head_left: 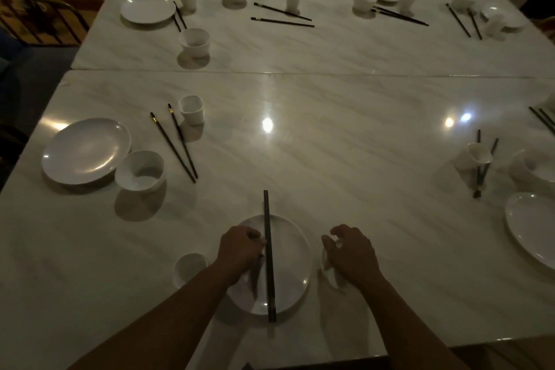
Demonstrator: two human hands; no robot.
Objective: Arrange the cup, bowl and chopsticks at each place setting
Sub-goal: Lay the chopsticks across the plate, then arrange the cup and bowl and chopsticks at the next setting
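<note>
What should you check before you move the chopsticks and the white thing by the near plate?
1. Chopsticks together, lying across the near plate: ok.
2. Left hand touching the chopsticks: ok; firm hold: cannot tell.
3. Right hand over a white dish beside the plate: ok; cup or bowl: cannot tell.
4. Small white dish left of the plate, upright: ok.
5. Table beyond the plate free: ok.
</note>
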